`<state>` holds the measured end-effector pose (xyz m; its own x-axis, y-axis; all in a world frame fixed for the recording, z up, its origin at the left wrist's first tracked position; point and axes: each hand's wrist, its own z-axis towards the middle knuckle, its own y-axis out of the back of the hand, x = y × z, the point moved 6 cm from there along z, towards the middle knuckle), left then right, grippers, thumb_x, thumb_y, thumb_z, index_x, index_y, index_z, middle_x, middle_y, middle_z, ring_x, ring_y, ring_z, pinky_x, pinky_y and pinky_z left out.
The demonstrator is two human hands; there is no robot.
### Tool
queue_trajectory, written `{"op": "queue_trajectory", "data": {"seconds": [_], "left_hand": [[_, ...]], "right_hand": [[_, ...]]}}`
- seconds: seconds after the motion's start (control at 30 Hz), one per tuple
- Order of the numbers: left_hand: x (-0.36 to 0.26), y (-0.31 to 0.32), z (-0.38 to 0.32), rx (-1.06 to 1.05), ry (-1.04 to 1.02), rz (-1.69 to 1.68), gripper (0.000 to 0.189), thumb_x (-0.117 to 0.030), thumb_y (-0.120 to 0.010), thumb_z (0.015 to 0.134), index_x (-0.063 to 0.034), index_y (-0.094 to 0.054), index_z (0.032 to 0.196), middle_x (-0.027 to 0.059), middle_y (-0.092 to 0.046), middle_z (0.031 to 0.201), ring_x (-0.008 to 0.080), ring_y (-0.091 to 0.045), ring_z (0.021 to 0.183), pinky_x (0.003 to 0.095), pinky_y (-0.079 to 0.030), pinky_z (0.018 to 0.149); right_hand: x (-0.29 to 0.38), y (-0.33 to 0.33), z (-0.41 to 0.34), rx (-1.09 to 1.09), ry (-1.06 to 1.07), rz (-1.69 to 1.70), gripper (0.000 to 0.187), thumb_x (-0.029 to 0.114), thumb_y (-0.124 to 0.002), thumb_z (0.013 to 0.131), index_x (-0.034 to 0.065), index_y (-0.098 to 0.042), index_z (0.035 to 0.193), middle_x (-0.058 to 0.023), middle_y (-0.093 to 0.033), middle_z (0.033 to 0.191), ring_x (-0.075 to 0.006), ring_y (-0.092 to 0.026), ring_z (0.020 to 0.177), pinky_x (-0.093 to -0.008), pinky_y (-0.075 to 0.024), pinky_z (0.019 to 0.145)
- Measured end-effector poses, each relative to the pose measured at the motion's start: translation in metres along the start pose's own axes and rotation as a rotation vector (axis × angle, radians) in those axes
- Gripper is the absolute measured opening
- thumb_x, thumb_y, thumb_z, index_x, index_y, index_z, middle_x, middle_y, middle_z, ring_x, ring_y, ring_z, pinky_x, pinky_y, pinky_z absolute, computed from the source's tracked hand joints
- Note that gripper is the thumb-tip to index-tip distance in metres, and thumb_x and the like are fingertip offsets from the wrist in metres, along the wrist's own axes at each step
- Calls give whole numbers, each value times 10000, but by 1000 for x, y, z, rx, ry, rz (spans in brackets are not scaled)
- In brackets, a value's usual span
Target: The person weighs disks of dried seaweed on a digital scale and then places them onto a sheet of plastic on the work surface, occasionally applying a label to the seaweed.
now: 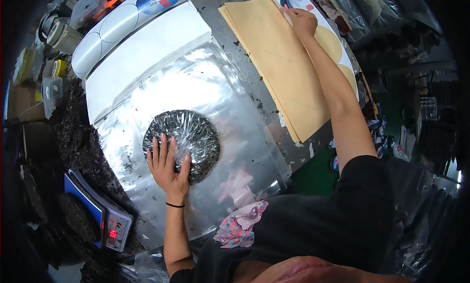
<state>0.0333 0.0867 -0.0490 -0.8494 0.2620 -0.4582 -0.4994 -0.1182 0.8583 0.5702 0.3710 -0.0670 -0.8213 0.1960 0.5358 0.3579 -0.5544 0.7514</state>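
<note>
A round, flat cake of dark dried flaky material, like seaweed [205,147], lies wrapped in crinkled clear plastic film. Resting on its lower left part with fingers spread is my left hand [167,171], a black band at the wrist. Under the cake is a stack of clear plastic sheets or bags [242,143]. My right hand [303,22] reaches to the upper right, fingertips pinched at the edge of a printed round label [290,0]. That label is on a white sheet [343,49] beside a stack of tan paper [271,55], with bare tan circles below it.
Left of the plastic stand white paper sheets [147,58] and a curled sheet of round labels [119,22]. A digital scale [119,229] with a blue platform, holding a dark cake [79,217], sits lower left. Tubs [64,36] and dark scraps [79,136] line the left edge.
</note>
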Motion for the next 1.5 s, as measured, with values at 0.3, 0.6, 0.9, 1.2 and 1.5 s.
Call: {"op": "queue_trajectory", "data": {"seconds": [0.3, 0.6, 0.9, 1.2, 1.5], "left_hand": [[3, 7, 1, -74, -29, -60, 493, -287, -737, 916, -102, -690, 1371, 117, -600, 1501, 333, -478, 1453, 494, -256, 1222], [11, 13, -11, -156, -20, -28, 493, -410, -752, 901, -186, -710, 1338, 50, -612, 1484, 309, -495, 1429, 472, -337, 1192], [12, 3, -13, -140, -61, -180, 552, -437, -703, 888, -134, -670, 1348, 135, -617, 1432, 336, -469, 1429, 530, -245, 1243], [43, 13, -13, 110, 114, -510, 1064, -434, -645, 881, 13, -53, 1643, 217, -57, 1731, 346, -5, 1617, 547, 8, 1277], [17, 40, -20, 13, 157, -128, 875, -568, -528, 1024, -10, -246, 1637, 184, -253, 1707, 387, -249, 1563, 604, -127, 1260]], "right_hand": [[-28, -23, 45, 43, 2, 76, 361, 516, -812, 822, 206, -852, 1003, -70, -790, 814, -257, -735, 746, -394, -541, 667], [288, 85, -318, 425, 1247, 681, 381, 86, -703, 915, 52, -694, 1295, -147, -708, 1316, -313, -708, 1178, -389, -600, 916], [322, 40, -362, 804, 908, 624, 794, 575, -555, 1001, 58, -402, 1583, -181, -326, 1674, -375, -294, 1552, -539, -239, 1249], [330, 3, -397, 733, 1043, 79, 631, 566, -634, 901, 289, -591, 1467, -91, -421, 1619, -372, -261, 1554, -647, -127, 1237], [304, 65, -305, 948, -216, 1394, 298, 285, -619, 1049, 12, -559, 1152, -179, -666, 1227, -214, -664, 1080, -353, -495, 991]]}}
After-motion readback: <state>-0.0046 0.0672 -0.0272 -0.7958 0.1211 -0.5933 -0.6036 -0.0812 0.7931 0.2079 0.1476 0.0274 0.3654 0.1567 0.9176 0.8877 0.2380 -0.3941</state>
